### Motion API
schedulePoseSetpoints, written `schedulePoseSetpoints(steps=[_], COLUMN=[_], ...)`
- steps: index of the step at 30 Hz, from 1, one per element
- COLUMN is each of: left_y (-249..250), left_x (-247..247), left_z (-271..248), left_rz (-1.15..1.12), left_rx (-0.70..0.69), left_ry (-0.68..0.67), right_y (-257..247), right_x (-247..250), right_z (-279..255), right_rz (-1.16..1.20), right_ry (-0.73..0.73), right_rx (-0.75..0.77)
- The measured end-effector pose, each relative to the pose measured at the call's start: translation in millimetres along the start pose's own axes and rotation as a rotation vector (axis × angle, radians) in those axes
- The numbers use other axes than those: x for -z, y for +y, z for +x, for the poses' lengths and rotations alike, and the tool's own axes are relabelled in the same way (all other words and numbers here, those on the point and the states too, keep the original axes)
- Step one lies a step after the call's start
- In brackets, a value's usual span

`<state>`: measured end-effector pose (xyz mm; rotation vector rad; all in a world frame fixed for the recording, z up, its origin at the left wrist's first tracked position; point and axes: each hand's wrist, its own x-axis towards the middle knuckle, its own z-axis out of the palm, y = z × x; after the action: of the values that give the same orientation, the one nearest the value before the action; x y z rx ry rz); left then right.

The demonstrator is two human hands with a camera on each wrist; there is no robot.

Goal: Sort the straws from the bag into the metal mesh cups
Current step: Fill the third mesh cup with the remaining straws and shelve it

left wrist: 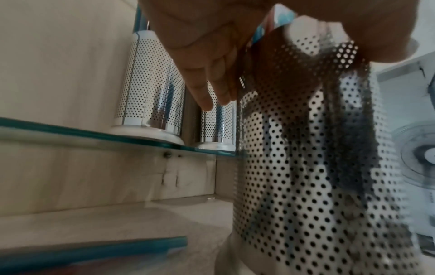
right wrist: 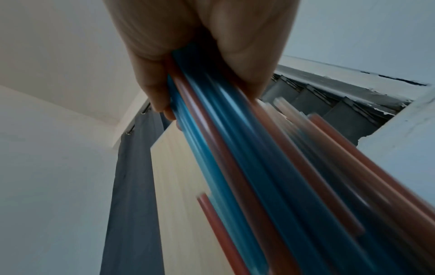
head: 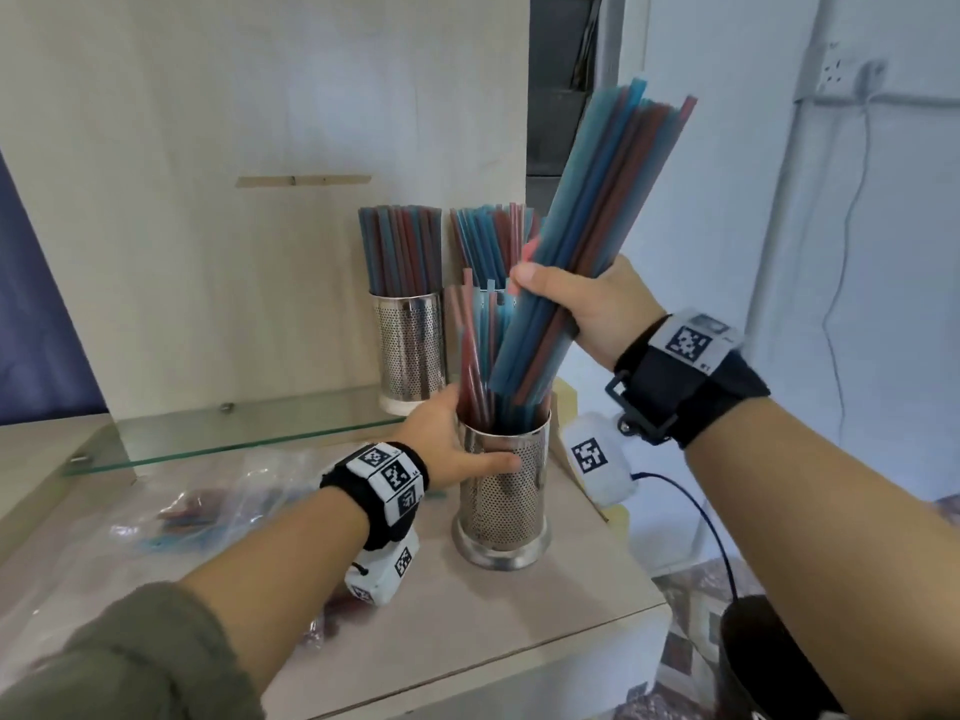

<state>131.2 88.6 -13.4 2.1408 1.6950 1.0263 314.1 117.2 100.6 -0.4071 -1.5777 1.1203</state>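
Front cup: the metal mesh cup stands on the pale counter, nearest the person, and serves as the landmark here.
Left hand: the left hand wraps the front cup's upper wall, thumb across the front and fingers behind, likely to steady it against tipping.
Right hand: the right hand, above the cup and to its right, is clenched around a bundle of straws.
Bundle: blue and red, tilted, lower ends entering the cup's mouth; the slant probably helps them slide past straws already inside.
Back cups: two filled cups sit behind the front cup on a glass shelf.
Bag: the plastic bag lies left of the cup, some straws inside.
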Motion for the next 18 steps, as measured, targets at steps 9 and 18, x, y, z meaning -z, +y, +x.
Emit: schedulePoseSetpoints(steps=[9, 18], left_y=[-22.3, -23.3], left_x=[-23.7, -31.4], left_z=[2.6, -0.3], left_rz=[-0.188, -0.294], left_rx=[0.035, 0.027], left_ry=[0.12, 0.145], right_y=[46.2, 93.1], right_x=[-9.7, -26.3], right_z=[-10.4, -24.1], right_rz=[-0.233, -0.419], right_ry=[-0.042, 0.078], right_rx=[-0.037, -0.166])
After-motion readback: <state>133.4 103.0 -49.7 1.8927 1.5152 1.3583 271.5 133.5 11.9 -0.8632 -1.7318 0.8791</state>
